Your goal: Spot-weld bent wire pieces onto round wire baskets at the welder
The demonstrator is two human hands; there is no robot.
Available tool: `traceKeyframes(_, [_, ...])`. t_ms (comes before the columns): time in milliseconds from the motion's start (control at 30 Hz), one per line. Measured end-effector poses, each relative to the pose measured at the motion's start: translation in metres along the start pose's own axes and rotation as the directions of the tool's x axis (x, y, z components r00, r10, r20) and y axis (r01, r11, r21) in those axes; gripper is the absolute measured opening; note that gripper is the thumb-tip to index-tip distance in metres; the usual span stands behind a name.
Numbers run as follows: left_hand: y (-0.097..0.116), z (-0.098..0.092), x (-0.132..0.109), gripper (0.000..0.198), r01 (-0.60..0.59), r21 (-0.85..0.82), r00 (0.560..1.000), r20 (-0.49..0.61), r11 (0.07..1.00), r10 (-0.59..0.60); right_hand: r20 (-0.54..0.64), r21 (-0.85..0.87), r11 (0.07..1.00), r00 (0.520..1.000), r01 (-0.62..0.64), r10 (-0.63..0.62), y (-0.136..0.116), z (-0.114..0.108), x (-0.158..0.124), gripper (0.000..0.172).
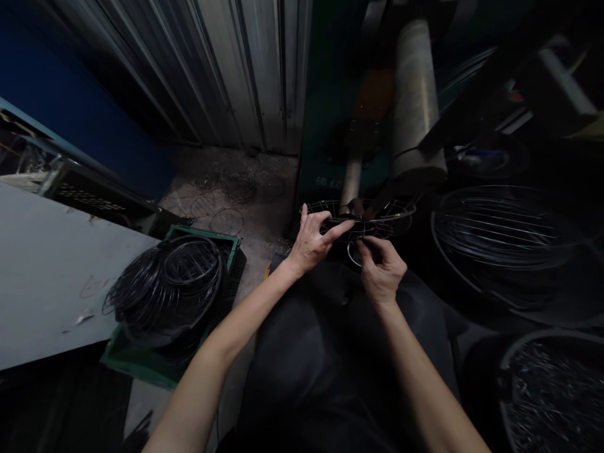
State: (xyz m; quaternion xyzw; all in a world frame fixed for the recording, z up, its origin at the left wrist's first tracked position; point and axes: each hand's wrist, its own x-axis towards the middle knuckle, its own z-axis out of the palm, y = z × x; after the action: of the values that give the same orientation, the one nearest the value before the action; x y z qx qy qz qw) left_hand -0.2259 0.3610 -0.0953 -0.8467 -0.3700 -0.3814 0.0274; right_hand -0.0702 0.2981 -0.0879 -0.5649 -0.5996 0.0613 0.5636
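A round wire rack (394, 218) sits level beneath the machine's metal rods, in front of my dark apron. My left hand (312, 240) is at the left part of its rim, fingers bent around the wire and the index finger stretched along the edge. On the near side of the rack, my right hand (383, 267) is closed in a pinch at the rim. Whatever lies between its fingertips is too small to make out. A bright curved metal loop (350, 255) shows just left of those fingertips, partly hidden by them.
A thick metal cylinder (418, 94) hangs above the rack. Left, a green crate (231, 242) bears stacked black wire rings (165, 289). Right stand a tub of round wire grids (500, 229) and a bucket of small metal pieces (557, 396). Wire rings (238, 185) litter the floor.
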Motion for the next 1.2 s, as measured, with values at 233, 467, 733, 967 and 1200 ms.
traceKeyframes(233, [0.003, -0.006, 0.003, 0.048, 0.084, -0.032, 0.991, 0.112, 0.996, -0.080, 0.019, 0.004, 1.000, 1.000, -0.025, 0.025, 0.000, -0.001, -0.001, 0.015])
traceKeyframes(467, [0.009, -0.023, 0.010, 0.064, 0.138, -0.074, 0.961, 0.253, 0.988, -0.115, 0.026, 0.010, 0.999, 0.998, -0.053, 0.052, -0.004, -0.003, -0.002, 0.015])
traceKeyframes(733, [0.010, -0.027, 0.011, 0.066, 0.133, -0.055, 0.959, 0.261, 0.990, -0.114, 0.049, -0.016, 0.997, 0.996, -0.074, 0.075, -0.004, -0.002, -0.002, 0.020])
traceKeyframes(967, [0.011, -0.029, 0.011, 0.066, 0.138, -0.043, 0.957, 0.263, 0.989, -0.122, 0.037, -0.083, 0.996, 0.998, -0.038, 0.042, -0.007, -0.006, -0.002, 0.025])
traceKeyframes(1200, [0.011, -0.029, 0.011, 0.065, 0.145, -0.042, 0.959, 0.250, 0.988, -0.130, 0.123, -0.205, 0.978, 0.992, 0.047, -0.022, -0.003, -0.013, 0.003, 0.023])
